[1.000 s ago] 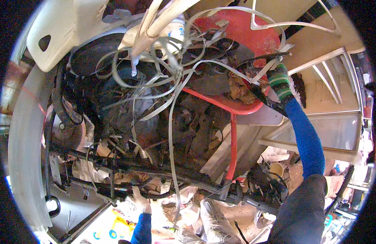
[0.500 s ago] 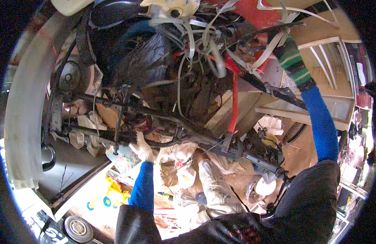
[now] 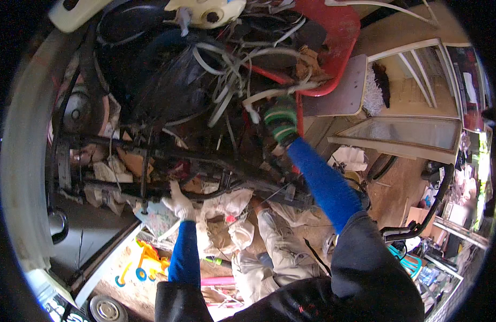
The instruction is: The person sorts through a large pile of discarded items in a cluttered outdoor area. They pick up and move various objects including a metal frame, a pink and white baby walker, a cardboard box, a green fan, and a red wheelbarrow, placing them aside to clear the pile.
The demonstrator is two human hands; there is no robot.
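My right hand (image 3: 280, 121), in a green striped glove with a dark cuff, is closed at a tangle of whitish plastic straps (image 3: 226, 75). One strap runs into its grasp; the fingertips are hidden in shadow. My left hand (image 3: 179, 205) wears a pale knit glove. Its fingers stretch up against the lower bar of a black metal frame (image 3: 199, 155), with the thumb apart. Behind the straps lie a dark plastic sheet (image 3: 173, 88) and a red tub-like piece (image 3: 339, 59).
A pale board (image 3: 339, 88) and a glazed wooden frame (image 3: 398, 134) lean at the right. Crumpled pale sacks (image 3: 229, 214) lie below the metal frame. At lower left are a yellow toy (image 3: 148, 260) and a small wheel (image 3: 106, 309). A black curved tube (image 3: 422, 228) stands right.
My right hand has swung left from the far right to the middle, and the straps have shifted with it. More of the red piece and pale board shows. My left hand stays by the frame.
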